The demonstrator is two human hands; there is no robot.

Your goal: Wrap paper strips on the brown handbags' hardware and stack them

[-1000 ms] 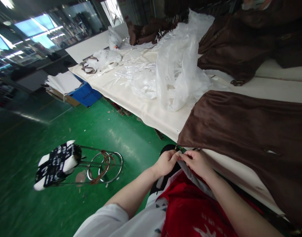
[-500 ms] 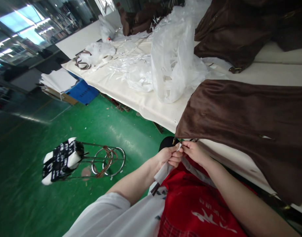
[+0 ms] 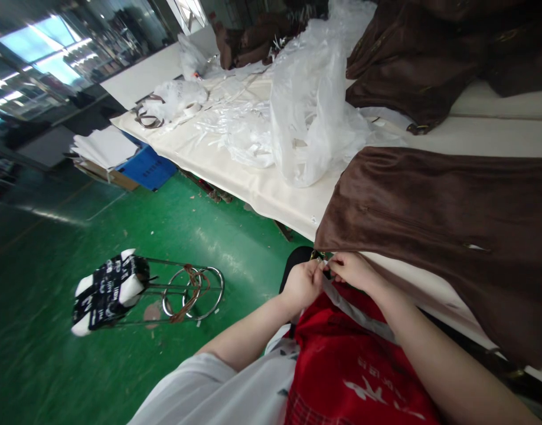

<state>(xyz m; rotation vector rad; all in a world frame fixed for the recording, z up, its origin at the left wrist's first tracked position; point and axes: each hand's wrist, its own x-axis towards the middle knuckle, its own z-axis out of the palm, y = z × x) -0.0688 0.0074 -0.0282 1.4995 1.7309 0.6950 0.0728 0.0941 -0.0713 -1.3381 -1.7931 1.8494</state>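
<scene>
White strip (image 3: 360, 319), pinched by left hand (image 3: 303, 285) and right hand (image 3: 351, 270), left now turned knuckles-up

Stool (image 3: 109, 292) on green floor (image 3: 240, 265); blue box (image 3: 150, 170); crumpled plastic (image 3: 293, 100)

It looked like a workshop: a long worktable (image 3: 280, 208) bore brown leather-like goods (image 3: 430, 203) at the right and heaped clear plastic (image 3: 304, 112) farther back, while a padded stool (image 3: 109, 290) sat on green-painted floor (image 3: 240, 265) at the left.
</scene>
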